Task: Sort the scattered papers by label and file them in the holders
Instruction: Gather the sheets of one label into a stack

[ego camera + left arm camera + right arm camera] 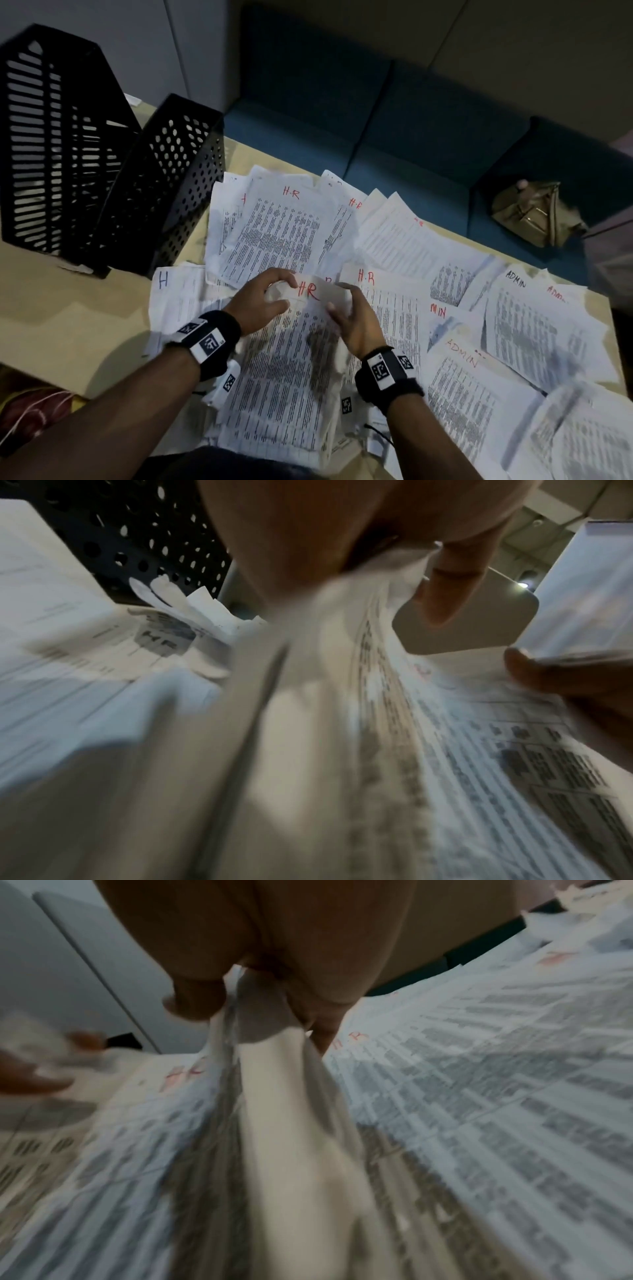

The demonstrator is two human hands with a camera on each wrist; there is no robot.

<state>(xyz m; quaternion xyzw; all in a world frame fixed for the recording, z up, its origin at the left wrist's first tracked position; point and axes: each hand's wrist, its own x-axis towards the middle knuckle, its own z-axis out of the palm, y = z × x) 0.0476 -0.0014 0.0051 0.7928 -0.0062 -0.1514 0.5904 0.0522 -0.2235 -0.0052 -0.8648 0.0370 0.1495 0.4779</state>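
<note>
Near the person, a stack [284,383] of printed papers lies on the bench [68,308], with "HR" in red at its far end. Both hands hold the far end of this stack. The left hand [262,299] grips the left corner, with its fingers [284,274] curled over the top edge and the thumb under them. The right hand [354,320] grips the right edge, and its fingers [192,999] pinch the sheets, as the right wrist view shows. Both wrists wear black bands with square code tags.

To the right of the stack lie sheets marked ADMIN [462,353] in red and black. To the left, one sheet [164,281] shows a blue "H". Just past the hands, more sheets marked HR [291,193] are spread out and overlap each other.

At the far left of the bench stand two black holders. The one with round holes [178,171] is close to the papers, and the one with slots [51,137] is further left. Beyond the bench is a blue sofa [411,120], and a tan bag [534,212] sits on it at the right.
</note>
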